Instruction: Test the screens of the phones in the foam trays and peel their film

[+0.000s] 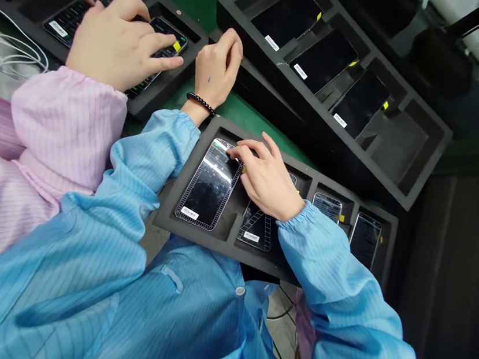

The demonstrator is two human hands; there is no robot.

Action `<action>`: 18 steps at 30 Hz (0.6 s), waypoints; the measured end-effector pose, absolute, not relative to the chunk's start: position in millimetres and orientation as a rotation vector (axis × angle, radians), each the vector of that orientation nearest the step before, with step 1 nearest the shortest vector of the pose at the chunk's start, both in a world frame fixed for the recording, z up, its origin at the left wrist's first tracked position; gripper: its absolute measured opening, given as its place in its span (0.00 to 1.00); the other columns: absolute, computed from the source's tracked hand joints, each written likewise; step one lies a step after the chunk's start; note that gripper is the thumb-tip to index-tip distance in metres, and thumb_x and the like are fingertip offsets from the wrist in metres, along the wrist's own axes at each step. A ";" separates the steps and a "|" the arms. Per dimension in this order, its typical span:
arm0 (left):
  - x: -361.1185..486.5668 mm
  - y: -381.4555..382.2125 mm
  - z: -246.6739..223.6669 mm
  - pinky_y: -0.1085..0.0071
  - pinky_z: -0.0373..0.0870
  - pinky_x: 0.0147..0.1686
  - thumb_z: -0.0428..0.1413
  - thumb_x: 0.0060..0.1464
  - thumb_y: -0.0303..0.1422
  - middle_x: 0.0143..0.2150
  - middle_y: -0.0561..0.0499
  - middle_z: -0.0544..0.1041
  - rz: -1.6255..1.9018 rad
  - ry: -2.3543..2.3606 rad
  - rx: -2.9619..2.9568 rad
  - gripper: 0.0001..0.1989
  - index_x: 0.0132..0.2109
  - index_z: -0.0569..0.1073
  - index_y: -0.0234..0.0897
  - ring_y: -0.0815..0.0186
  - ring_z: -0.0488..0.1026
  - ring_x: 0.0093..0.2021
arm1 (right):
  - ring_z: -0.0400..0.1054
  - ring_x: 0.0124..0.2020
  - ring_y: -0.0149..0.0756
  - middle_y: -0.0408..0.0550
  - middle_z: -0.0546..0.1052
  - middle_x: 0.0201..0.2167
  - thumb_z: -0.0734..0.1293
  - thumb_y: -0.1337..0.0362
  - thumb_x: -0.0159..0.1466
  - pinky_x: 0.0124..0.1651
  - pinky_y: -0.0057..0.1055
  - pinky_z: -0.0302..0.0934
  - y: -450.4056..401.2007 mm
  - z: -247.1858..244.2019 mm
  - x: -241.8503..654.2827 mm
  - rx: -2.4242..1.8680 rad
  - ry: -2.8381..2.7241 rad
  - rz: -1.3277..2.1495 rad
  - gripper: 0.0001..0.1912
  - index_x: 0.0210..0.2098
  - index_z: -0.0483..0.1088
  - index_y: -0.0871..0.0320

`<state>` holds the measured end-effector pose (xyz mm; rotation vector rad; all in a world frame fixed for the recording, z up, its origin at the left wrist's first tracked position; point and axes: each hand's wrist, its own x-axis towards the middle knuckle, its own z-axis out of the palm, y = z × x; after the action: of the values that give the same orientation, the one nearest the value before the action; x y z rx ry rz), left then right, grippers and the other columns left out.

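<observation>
A dark foam tray [234,252] lies in front of me with several phone-like screens in its compartments. My right hand [270,177] has its fingers spread over the left part of this tray, with a fingertip at the top of the leftmost screen [210,184], which is lit with a grid pattern. Under and beside that hand is a second screen [255,225] with crossing lines. My left hand [218,69], with a black bead bracelet, rests beyond the tray's upper left corner. Its fingers are curled, and whatever they hold is hidden.
Behind stands another foam tray [431,162] with dark screens and one bare compartment. At the left, a co-worker's hands [116,42] in pink sleeves are over a third tray [195,40]. A white cable [10,52] lies coiled at the far left.
</observation>
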<state>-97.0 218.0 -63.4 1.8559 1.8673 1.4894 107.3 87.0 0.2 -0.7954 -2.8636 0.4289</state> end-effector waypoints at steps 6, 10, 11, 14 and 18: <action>-97.6 215.7 -62.1 0.64 0.60 0.39 0.41 0.69 0.37 0.33 0.51 0.73 1.490 1.890 1.864 0.14 0.34 0.64 0.44 0.65 0.69 0.34 | 0.66 0.58 0.47 0.53 0.78 0.46 0.55 0.76 0.61 0.72 0.58 0.48 79.6 14.3 141.5 -0.926 -2.850 0.416 0.19 0.49 0.67 0.60; -98.0 217.0 -63.5 0.64 0.60 0.39 0.40 0.70 0.37 0.33 0.51 0.73 1.499 1.892 1.867 0.15 0.34 0.64 0.44 0.67 0.68 0.33 | 0.65 0.60 0.46 0.51 0.78 0.47 0.55 0.77 0.60 0.72 0.56 0.49 80.9 14.4 138.9 -0.926 -2.770 0.428 0.21 0.49 0.67 0.58; -98.2 217.4 -63.9 0.64 0.60 0.39 0.40 0.70 0.38 0.33 0.52 0.73 1.500 1.888 1.870 0.16 0.34 0.65 0.44 0.67 0.68 0.33 | 0.65 0.61 0.46 0.51 0.78 0.47 0.55 0.77 0.60 0.72 0.56 0.49 81.2 13.0 136.6 -0.918 -2.758 0.436 0.21 0.49 0.66 0.57; -98.7 217.6 -64.8 0.63 0.60 0.39 0.39 0.70 0.43 0.33 0.52 0.73 1.505 1.881 1.876 0.18 0.34 0.65 0.45 0.66 0.68 0.33 | 0.64 0.61 0.46 0.51 0.77 0.48 0.55 0.78 0.59 0.72 0.56 0.50 80.5 8.1 131.4 -0.912 -2.771 0.452 0.23 0.50 0.66 0.57; -99.4 217.0 -64.9 0.62 0.61 0.39 0.37 0.70 0.47 0.33 0.51 0.74 1.512 1.877 1.877 0.21 0.35 0.65 0.45 0.65 0.68 0.34 | 0.66 0.60 0.45 0.52 0.78 0.47 0.55 0.78 0.58 0.72 0.56 0.50 77.6 5.2 130.7 -0.907 -2.791 0.466 0.22 0.48 0.67 0.57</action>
<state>-99.4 217.0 -64.9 1.8765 1.8769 1.5117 130.7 77.6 5.2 -0.9074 -2.7911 0.4664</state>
